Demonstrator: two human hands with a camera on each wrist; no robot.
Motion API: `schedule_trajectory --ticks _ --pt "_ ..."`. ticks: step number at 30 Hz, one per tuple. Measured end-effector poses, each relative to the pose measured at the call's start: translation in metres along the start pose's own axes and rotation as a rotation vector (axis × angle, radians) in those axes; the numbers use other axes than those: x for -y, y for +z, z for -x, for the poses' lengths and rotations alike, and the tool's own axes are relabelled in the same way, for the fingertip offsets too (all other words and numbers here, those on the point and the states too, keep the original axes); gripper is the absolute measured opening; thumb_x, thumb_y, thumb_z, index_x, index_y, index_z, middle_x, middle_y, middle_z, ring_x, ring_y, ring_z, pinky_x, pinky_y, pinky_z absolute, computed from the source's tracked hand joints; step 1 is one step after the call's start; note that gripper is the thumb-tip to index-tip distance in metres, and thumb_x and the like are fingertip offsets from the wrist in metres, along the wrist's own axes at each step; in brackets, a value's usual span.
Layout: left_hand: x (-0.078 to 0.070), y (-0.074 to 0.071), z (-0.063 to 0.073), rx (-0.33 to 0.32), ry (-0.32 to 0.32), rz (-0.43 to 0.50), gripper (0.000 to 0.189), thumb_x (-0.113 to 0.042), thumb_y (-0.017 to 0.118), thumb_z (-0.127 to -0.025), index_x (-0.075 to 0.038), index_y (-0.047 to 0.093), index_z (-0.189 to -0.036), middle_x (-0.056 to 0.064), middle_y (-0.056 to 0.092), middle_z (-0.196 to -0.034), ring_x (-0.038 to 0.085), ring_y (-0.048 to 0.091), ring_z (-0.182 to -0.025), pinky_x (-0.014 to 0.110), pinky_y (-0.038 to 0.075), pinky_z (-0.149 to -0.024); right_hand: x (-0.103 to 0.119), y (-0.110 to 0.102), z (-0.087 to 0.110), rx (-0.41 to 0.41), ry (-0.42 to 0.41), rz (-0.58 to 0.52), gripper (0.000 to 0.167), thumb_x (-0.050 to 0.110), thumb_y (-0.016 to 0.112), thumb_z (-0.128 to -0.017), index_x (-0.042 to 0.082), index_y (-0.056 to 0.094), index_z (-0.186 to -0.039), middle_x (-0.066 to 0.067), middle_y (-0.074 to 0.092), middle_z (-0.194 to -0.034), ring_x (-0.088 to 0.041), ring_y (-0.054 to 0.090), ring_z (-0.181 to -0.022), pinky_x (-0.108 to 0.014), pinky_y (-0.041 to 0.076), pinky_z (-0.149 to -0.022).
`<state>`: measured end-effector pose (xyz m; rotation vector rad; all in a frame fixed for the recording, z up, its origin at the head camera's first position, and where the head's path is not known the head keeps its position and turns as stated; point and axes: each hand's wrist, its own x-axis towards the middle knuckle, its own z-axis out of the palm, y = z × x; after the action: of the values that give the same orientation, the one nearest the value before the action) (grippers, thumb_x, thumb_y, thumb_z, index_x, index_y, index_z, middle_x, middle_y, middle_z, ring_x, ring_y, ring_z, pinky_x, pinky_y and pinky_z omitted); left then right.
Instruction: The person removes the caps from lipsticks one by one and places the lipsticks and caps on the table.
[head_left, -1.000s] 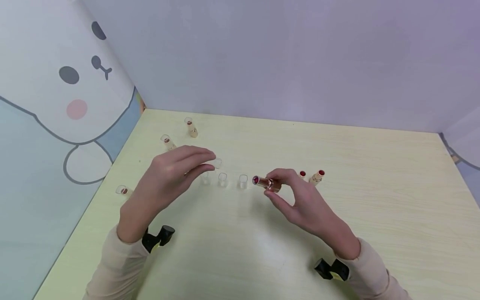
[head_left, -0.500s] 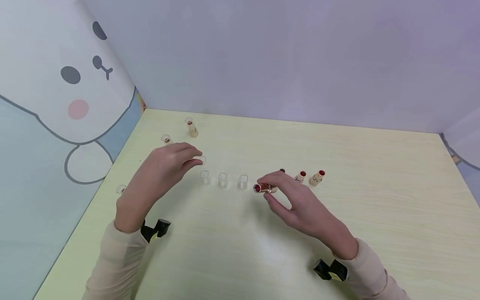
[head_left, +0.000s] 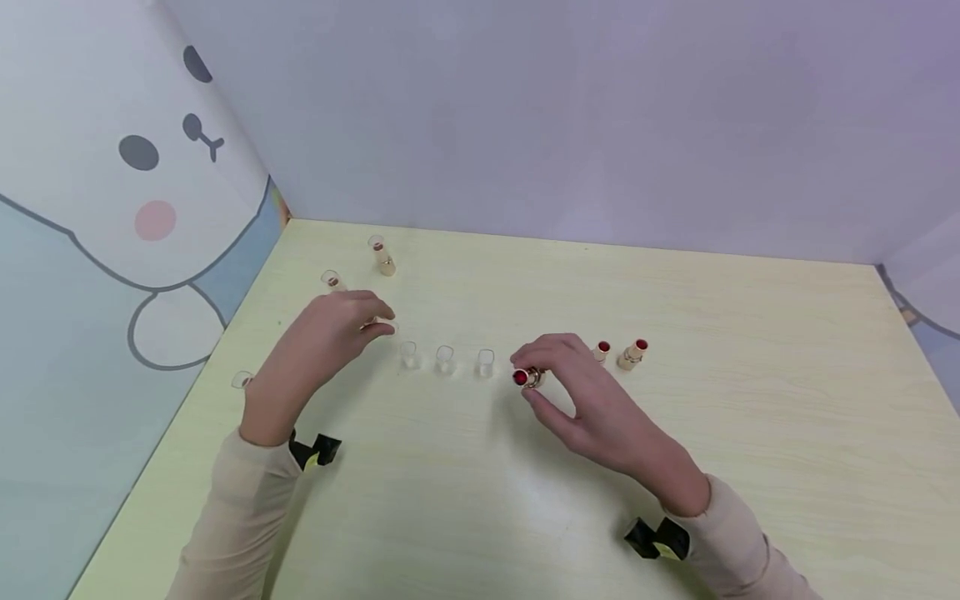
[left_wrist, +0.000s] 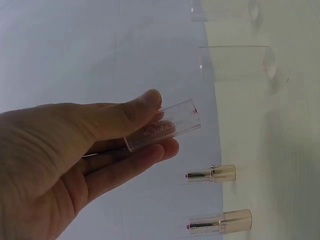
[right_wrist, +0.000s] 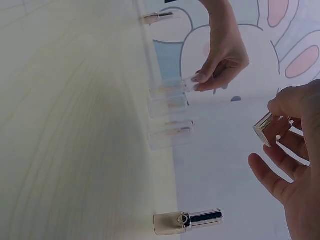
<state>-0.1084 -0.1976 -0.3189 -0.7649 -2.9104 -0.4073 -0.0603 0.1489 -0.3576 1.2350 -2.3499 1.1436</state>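
My left hand (head_left: 326, 337) pinches a clear lipstick cap (left_wrist: 185, 117) between thumb and fingers, raised above the table. Faint printing shows on the cap's side. Opposite it, my right hand (head_left: 592, 400) grips an uncapped gold lipstick (head_left: 527, 377), its dark red tip turned up toward the head camera. In the right wrist view, the fingers hold this lipstick by its gold base (right_wrist: 264, 130); the rest is hidden by the hand. Between the hands, three clear caps (head_left: 445, 360) stand in a row on the table.
Right of my right hand stand uncapped lipsticks (head_left: 632, 356), one partly hidden. At the table's far left, lipsticks under clear caps (head_left: 383, 258) stand beyond my left hand, and another capped one (head_left: 242, 380) is partly behind the wrist. A wall (head_left: 585, 125) borders the back.
My left hand has drawn left with the clear cap, away from the right hand. The lipstick in my right hand has swung from pointing left to pointing more upward.
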Motion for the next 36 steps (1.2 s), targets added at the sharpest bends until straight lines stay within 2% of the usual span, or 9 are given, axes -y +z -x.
schedule_trajectory --ticks 4,11,21,24,29,36 --pt "0.003 0.003 -0.001 0.064 -0.038 -0.002 0.012 -0.004 0.083 -0.086 -0.003 0.080 -0.098 0.008 0.079 -0.096 0.022 0.074 -0.081 0.040 0.061 -0.075 -0.002 0.002 -0.001 -0.029 -0.022 0.029 0.028 0.001 0.070 -0.092 0.006 0.064 -0.119 -0.002 0.062 -0.121 -0.018 0.055 -0.113 -0.024 0.045 -0.101" --pt "0.006 0.007 -0.003 0.232 -0.147 -0.025 0.011 -0.006 0.080 -0.090 -0.002 0.078 -0.100 0.010 0.079 -0.098 0.025 0.073 -0.085 0.044 0.060 -0.080 -0.004 0.004 -0.001 -0.017 0.046 0.016 0.031 -0.002 0.074 -0.091 0.005 0.063 -0.120 -0.003 0.062 -0.118 -0.015 0.059 -0.107 -0.022 0.048 -0.099" --pt "0.006 0.016 -0.006 0.353 -0.256 0.005 0.006 -0.007 0.078 -0.092 -0.004 0.074 -0.095 0.009 0.075 -0.093 0.020 0.064 -0.078 0.040 0.057 -0.077 -0.011 0.014 0.003 -0.018 0.127 0.052 0.031 -0.003 0.075 -0.090 0.005 0.062 -0.118 -0.002 0.064 -0.119 -0.013 0.064 -0.099 -0.031 0.059 -0.084" --pt "0.006 0.018 -0.006 0.373 -0.270 0.014 0.005 -0.007 0.077 -0.093 -0.005 0.072 -0.093 0.007 0.073 -0.090 0.019 0.061 -0.076 0.039 0.054 -0.077 -0.012 0.020 0.004 -0.010 0.151 0.053 0.032 -0.002 0.076 -0.091 0.005 0.061 -0.119 -0.002 0.065 -0.118 -0.013 0.065 -0.098 -0.030 0.060 -0.085" --pt "0.006 0.021 -0.005 0.370 -0.275 0.004 0.006 -0.006 0.076 -0.093 -0.005 0.070 -0.091 0.007 0.072 -0.088 0.020 0.060 -0.075 0.038 0.053 -0.074 -0.013 0.032 0.007 0.003 0.166 0.074 0.031 -0.001 0.077 -0.091 0.006 0.062 -0.117 -0.002 0.066 -0.118 -0.014 0.064 -0.102 -0.029 0.060 -0.085" --pt "0.005 0.022 -0.006 0.372 -0.286 -0.002 0.007 -0.007 0.076 -0.093 -0.004 0.070 -0.093 0.009 0.070 -0.090 0.020 0.059 -0.074 0.038 0.052 -0.072 -0.017 0.046 0.009 -0.020 0.190 0.100 0.029 -0.002 0.078 -0.089 0.004 0.064 -0.113 -0.005 0.066 -0.115 -0.017 0.065 -0.104 -0.030 0.062 -0.085"
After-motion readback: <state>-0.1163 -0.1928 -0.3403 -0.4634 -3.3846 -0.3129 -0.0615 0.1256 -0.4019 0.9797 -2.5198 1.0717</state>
